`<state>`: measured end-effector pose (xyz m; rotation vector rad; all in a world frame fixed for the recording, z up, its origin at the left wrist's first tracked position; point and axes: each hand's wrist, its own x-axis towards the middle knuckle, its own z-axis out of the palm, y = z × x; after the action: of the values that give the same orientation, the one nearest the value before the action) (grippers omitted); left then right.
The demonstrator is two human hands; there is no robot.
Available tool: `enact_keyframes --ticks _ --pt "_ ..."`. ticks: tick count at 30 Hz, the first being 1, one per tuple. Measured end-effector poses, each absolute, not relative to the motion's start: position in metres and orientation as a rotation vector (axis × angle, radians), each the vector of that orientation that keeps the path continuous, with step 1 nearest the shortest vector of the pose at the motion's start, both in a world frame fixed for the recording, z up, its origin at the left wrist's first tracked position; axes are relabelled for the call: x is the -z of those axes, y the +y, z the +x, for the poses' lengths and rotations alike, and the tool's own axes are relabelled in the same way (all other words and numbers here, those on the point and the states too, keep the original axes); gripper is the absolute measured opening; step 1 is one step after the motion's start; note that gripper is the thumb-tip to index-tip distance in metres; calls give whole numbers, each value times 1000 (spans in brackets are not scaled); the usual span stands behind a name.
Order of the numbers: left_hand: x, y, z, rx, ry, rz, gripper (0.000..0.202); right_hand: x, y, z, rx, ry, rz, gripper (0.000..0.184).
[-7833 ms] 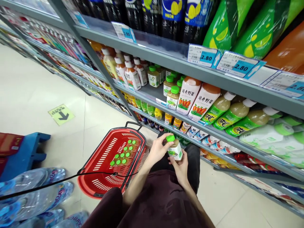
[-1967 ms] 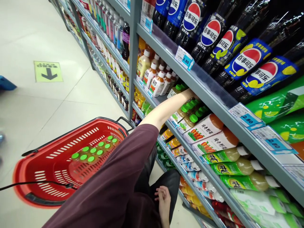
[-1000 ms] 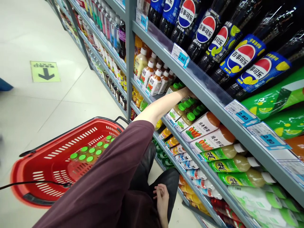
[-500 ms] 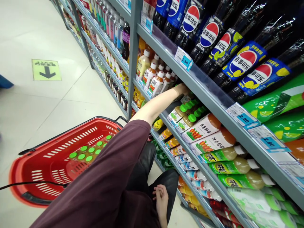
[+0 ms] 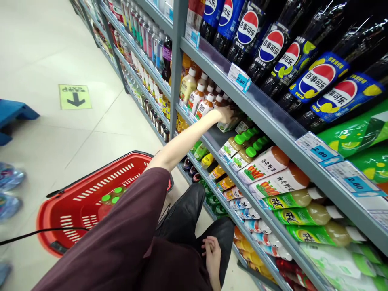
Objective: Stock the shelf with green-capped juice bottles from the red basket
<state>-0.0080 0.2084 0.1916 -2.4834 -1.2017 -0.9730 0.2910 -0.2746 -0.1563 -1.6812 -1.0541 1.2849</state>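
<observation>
My left hand (image 5: 224,114) reaches into the middle shelf (image 5: 218,139), fingers closed over the top of a small juice bottle (image 5: 226,126) with a white and green label. More of these green-capped bottles (image 5: 242,146) stand just to its right, and white-capped ones (image 5: 197,99) to its left. My right hand (image 5: 212,255) rests loosely on my black-trousered thigh and holds nothing. On the floor to my left is a red shopping basket (image 5: 75,204) with green-capped bottles (image 5: 110,198) inside, partly hidden by my maroon sleeve.
Large Pepsi bottles (image 5: 273,44) fill the shelf above, with price tags (image 5: 239,77) on its edge. Carrot juice and green-labelled bottles (image 5: 291,200) lie further right. A blue pallet (image 5: 13,115) and wrapped water bottles (image 5: 9,190) sit at the left. A floor arrow sticker (image 5: 75,97) marks the aisle.
My left hand has drawn back from deep in the shelf toward its front edge, now closed on a bottle. The view has shifted, so the basket sits more under my sleeve. My right hand stays put.
</observation>
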Motion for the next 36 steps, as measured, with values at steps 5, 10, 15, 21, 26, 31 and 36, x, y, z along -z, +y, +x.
enact_keyframes --ticks 5,10,15,21,26,31,36 --pt "-142 92 -23 1434 -1070 -2502 33 154 -275 289 -1282 -1037 -1695 59" --pt "-20 -29 -55 1792 -1557 -2287 29 153 -277 292 -1295 -1063 -1691 56" --pt "123 -143 -89 1010 -2628 -2206 33 151 -277 297 -1343 -1139 -1749 52" --pt "214 -262 -84 401 -3316 -1719 50 146 -268 293 -1420 -1237 -1839 49" --pt "251 -266 -97 297 -3615 -1537 61 142 -257 285 -1450 -1328 -1893 50" --pt "288 -230 -139 281 -3841 -1511 59 143 -251 282 -1440 -1441 -1919 45" --pt "317 -223 -179 98 -4005 -1251 41 147 -250 283 -1409 -1476 -1964 41"
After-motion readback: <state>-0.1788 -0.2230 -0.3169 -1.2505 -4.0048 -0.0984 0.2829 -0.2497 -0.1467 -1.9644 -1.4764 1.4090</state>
